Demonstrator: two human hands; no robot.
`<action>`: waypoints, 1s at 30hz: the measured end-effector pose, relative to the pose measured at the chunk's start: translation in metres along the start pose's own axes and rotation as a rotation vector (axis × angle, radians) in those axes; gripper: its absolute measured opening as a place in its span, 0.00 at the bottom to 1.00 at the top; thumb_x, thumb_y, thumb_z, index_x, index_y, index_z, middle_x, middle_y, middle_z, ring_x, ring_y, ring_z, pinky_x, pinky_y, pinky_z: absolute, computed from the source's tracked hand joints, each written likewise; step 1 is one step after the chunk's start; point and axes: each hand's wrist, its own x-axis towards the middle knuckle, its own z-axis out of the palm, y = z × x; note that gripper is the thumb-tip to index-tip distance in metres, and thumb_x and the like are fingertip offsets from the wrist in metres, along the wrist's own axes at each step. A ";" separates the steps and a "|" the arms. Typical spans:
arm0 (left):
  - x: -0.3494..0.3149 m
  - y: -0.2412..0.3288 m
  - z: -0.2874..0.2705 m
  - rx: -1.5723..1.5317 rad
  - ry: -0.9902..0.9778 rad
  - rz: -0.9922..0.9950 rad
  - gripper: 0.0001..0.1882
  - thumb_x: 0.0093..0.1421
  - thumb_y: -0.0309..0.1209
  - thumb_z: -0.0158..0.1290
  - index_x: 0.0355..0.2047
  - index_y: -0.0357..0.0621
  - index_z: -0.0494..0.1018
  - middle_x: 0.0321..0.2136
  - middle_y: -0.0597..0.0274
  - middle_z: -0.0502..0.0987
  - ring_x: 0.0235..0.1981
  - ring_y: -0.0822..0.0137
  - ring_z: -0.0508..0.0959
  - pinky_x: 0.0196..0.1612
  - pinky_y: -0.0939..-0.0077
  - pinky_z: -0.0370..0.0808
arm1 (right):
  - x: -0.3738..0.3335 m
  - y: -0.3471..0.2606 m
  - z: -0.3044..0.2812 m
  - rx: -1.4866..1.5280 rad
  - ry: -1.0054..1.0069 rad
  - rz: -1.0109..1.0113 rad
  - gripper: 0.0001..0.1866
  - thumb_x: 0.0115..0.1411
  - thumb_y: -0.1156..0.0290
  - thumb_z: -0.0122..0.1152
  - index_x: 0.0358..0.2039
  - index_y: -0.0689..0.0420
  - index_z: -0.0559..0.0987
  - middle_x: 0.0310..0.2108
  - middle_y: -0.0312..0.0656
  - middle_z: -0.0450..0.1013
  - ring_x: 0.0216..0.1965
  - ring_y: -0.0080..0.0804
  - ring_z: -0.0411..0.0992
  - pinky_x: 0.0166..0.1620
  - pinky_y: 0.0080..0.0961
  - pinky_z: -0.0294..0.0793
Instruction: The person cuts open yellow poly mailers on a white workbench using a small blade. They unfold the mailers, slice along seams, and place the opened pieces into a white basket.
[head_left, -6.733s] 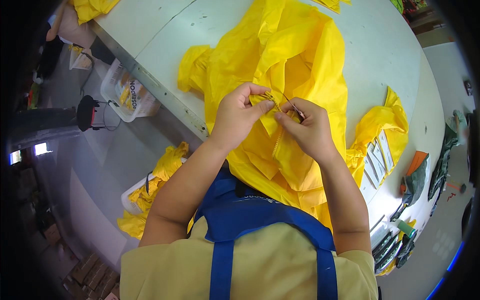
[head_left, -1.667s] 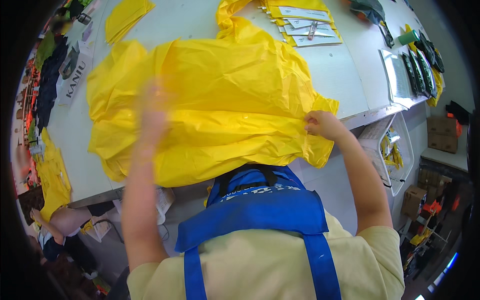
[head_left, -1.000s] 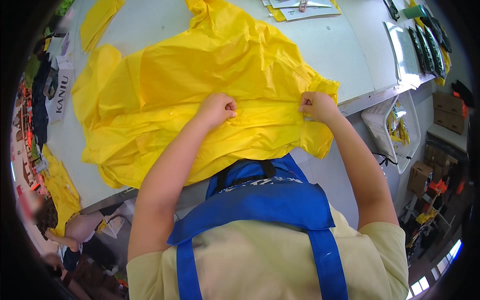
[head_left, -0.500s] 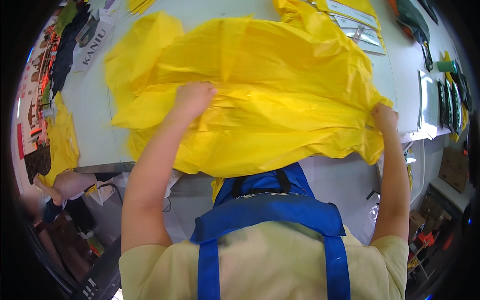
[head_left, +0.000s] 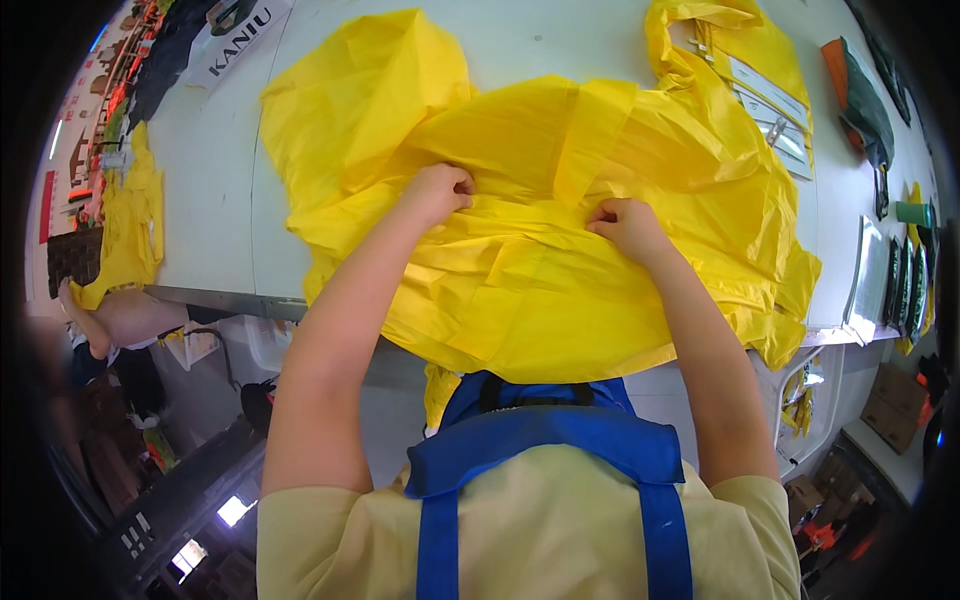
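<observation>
A thin, shiny yellow raincoat (head_left: 520, 315) lies spread and wrinkled over the white table (head_left: 205, 215), its lower edge hanging over the front. My left hand (head_left: 438, 194) is closed in a pinch on a crease near the coat's middle. A short way to the right, my right hand (head_left: 630, 230) pinches the same raised fold, fingertips pointing left. Between the two hands the fabric runs in a gathered ridge. A loose, puffed section of the coat rises at the far left, and a flat strip stands out beyond the right hand.
Yellow folded pieces with white cards (head_left: 770, 105) lie at the far right. Beyond them are a grey-and-orange pouch (head_left: 862, 115), a green spool (head_left: 912, 213) and dark packets (head_left: 905, 285). A white printed bag (head_left: 235, 45) lies far left. Another person's arm (head_left: 90, 325) is near a yellow garment (head_left: 132, 220).
My right hand has left the coat's right end and come in to the middle. My left hand has shifted slightly right. The far-left part of the coat lies differently.
</observation>
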 end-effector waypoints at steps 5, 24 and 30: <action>0.012 -0.019 0.005 -0.137 -0.108 0.019 0.09 0.45 0.24 0.64 0.28 0.39 0.77 0.25 0.62 0.77 0.27 0.68 0.76 0.33 0.76 0.73 | -0.001 0.001 0.003 0.057 -0.017 0.027 0.07 0.47 0.72 0.64 0.27 0.60 0.79 0.26 0.43 0.75 0.30 0.34 0.74 0.35 0.26 0.73; 0.028 -0.005 -0.018 0.048 -0.297 -0.031 0.10 0.44 0.31 0.65 0.22 0.41 0.75 0.22 0.58 0.77 0.25 0.63 0.76 0.31 0.71 0.73 | -0.002 -0.012 0.003 -0.075 -0.042 0.028 0.04 0.47 0.76 0.62 0.25 0.61 0.77 0.28 0.45 0.71 0.33 0.39 0.72 0.38 0.30 0.72; -0.031 0.005 -0.026 0.109 0.104 0.154 0.12 0.49 0.31 0.60 0.34 0.42 0.73 0.33 0.54 0.74 0.38 0.56 0.74 0.40 0.64 0.71 | 0.001 -0.006 0.005 -0.142 -0.035 -0.043 0.05 0.47 0.76 0.62 0.25 0.61 0.75 0.26 0.45 0.70 0.30 0.38 0.70 0.35 0.29 0.71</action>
